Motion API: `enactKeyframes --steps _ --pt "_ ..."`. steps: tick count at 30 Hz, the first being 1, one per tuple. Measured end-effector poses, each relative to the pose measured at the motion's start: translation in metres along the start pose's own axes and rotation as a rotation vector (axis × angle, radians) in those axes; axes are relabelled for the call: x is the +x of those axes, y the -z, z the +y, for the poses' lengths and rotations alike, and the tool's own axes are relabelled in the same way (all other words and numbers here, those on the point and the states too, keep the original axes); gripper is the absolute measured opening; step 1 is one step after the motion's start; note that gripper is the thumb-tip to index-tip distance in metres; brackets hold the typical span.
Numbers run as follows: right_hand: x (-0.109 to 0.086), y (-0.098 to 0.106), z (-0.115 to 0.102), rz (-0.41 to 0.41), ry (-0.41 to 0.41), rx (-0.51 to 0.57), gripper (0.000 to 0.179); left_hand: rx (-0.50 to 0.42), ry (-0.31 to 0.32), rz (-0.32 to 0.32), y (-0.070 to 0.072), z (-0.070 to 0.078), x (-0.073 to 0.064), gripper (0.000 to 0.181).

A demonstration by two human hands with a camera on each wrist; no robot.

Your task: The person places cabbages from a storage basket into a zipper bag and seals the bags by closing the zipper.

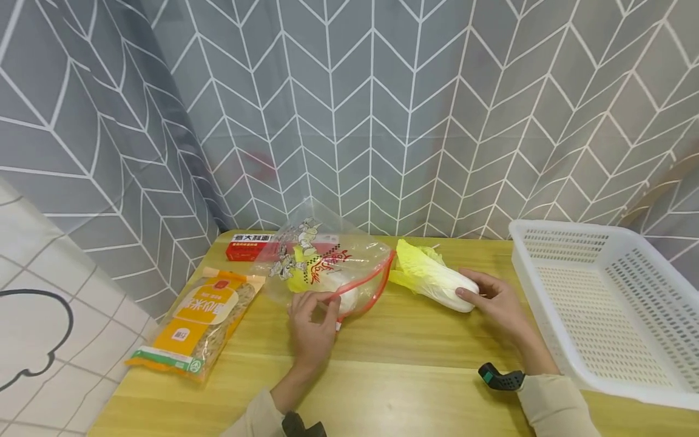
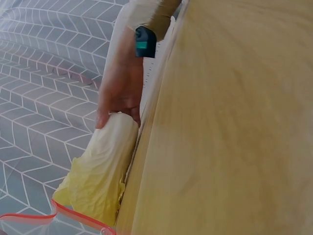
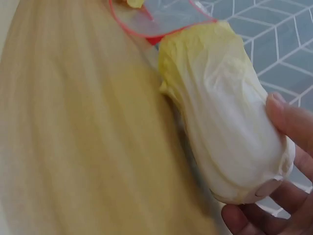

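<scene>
A small napa cabbage (image 1: pixel 437 282), white at the base with yellow leaf tips, is held at its base by my right hand (image 1: pixel 499 306). Its leafy end points left, at the red-edged mouth of a clear zip bag (image 1: pixel 357 258). My left hand (image 1: pixel 314 331) pinches the near side of the bag's mouth between thumb and fingers. Through the printed plastic shows another cabbage (image 1: pixel 297 276), pale and yellow. The right wrist view has the held cabbage (image 3: pixel 225 107) close up, fingers and thumb around its base. In the left wrist view, the bag's red rim (image 2: pixel 83 220) lies near the leaf tips.
Left of the bag lies an orange-and-clear food packet (image 1: pixel 199 321). A red and white box (image 1: pixel 248 247) sits behind, partly covered by the bag. At the right stands a white perforated plastic basket (image 1: pixel 551 315). A patterned grey curtain (image 1: pixel 382 121) hangs behind the wooden table (image 1: pixel 404 388).
</scene>
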State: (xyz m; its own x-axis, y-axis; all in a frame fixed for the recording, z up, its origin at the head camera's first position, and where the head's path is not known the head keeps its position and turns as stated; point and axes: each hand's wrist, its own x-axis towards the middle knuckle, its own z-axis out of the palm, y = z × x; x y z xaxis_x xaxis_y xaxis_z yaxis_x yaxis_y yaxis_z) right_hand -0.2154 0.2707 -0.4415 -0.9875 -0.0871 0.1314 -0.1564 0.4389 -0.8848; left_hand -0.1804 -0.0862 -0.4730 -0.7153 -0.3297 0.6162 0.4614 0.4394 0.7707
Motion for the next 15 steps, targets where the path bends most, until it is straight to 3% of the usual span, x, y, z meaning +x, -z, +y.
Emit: enactKeyframes --steps 15 --pt "0.0006 -0.0083 0.0098 -0.031 0.024 -0.028 0.056 -0.008 0.013 -0.016 -0.0009 0.0 0.0006 0.007"
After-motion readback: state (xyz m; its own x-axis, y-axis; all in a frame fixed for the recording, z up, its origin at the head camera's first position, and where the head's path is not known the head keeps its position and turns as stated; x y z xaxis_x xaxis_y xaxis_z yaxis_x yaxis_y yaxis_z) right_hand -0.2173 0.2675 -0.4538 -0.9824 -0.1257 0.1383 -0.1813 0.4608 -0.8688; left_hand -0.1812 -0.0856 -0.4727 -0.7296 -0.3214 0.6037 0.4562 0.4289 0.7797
